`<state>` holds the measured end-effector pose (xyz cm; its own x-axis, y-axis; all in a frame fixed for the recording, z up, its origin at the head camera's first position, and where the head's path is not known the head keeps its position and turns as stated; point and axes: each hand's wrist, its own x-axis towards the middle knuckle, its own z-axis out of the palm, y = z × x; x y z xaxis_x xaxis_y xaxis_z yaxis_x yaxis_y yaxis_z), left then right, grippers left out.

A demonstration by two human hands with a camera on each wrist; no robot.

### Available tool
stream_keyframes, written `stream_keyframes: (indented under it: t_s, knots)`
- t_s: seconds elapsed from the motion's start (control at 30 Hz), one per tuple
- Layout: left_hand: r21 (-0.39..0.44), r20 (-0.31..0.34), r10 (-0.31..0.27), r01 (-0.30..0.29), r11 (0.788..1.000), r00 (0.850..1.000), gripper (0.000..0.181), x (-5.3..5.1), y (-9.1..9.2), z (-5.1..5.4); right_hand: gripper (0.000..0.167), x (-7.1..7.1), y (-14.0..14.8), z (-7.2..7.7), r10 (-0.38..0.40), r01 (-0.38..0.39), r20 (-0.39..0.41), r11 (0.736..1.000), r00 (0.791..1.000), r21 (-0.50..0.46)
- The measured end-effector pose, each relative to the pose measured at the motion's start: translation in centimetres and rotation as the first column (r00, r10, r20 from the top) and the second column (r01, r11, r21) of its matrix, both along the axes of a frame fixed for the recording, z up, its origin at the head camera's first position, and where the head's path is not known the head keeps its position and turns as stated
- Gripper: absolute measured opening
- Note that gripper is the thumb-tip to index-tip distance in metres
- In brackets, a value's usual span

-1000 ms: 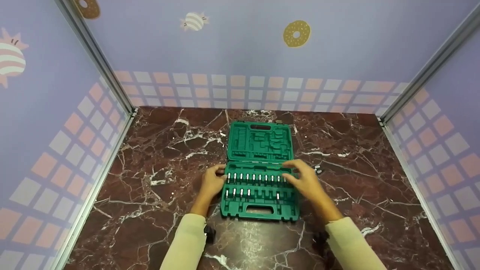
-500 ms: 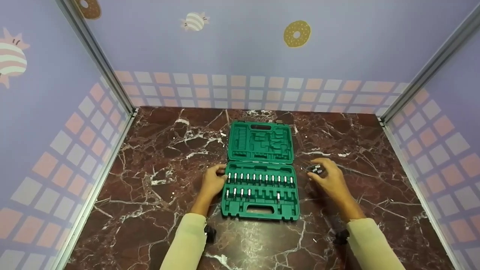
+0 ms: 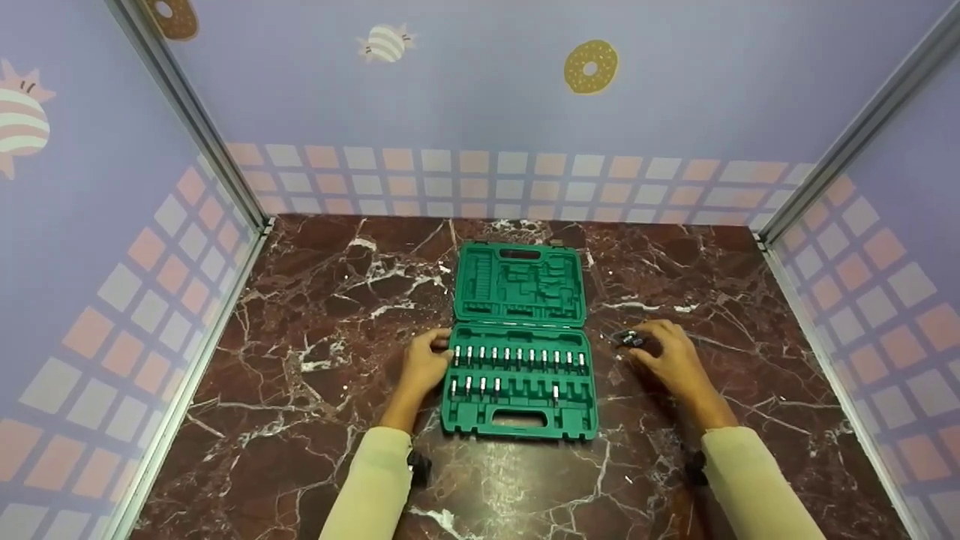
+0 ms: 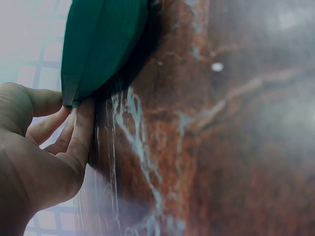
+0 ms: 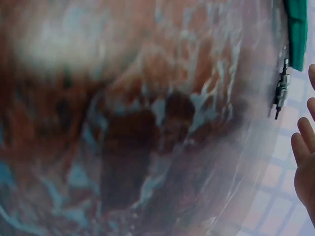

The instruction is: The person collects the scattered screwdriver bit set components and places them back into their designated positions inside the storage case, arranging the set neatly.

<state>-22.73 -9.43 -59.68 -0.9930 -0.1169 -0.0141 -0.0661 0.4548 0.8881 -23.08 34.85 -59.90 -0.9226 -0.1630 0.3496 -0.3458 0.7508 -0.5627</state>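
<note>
A green plastic socket case (image 3: pixel 480 415) lies unfolded on the table, its moulded lid (image 3: pixel 480 289) tipped back. Silver bit sockets with dark ends fill an upper row (image 3: pixel 520 357); the lower row has several at the left and one bit socket (image 3: pixel 556 394) further right. My left hand (image 3: pixel 426 365) grips the case's left edge between thumb and fingers, which the left wrist view shows at its corner (image 4: pixel 74 93). Right of the case, my right hand (image 3: pixel 675 366) curves loosely beside a few loose bit sockets (image 3: pixel 630 339). The right wrist view shows these sockets (image 5: pixel 282 88) apart from its fingers.
The dark red marbled tabletop (image 3: pixel 337 300) extends around the case. A patterned back wall (image 3: pixel 480 97) and side walls (image 3: pixel 67 285) (image 3: pixel 885 247) with metal frame strips enclose it.
My right hand has left the right end of the upper row, uncovering a bit socket there, and moved right to the loose sockets. My left hand has stayed at the case edge.
</note>
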Motion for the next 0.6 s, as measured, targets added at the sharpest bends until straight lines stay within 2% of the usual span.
stream_keyframes:
  t_s: [0.37, 0.6]
  knots:
    - [0.009, 0.0, -0.014, 0.014, 1.0, 1.0, 0.032, 0.2, 0.0, 0.2, 0.029, -0.9, 0.8, -1.3, -0.022, 0.02, 0.017, 0.998, 1.0, 0.06]
    - [0.031, 0.015, -0.008, 0.008, 0.999, 1.0, 0.031, 0.4, 0.0, 0.4, 0.025, -1.3, 0.9, -1.6, -0.048, 0.044, 0.072, 0.997, 0.996, 0.065]
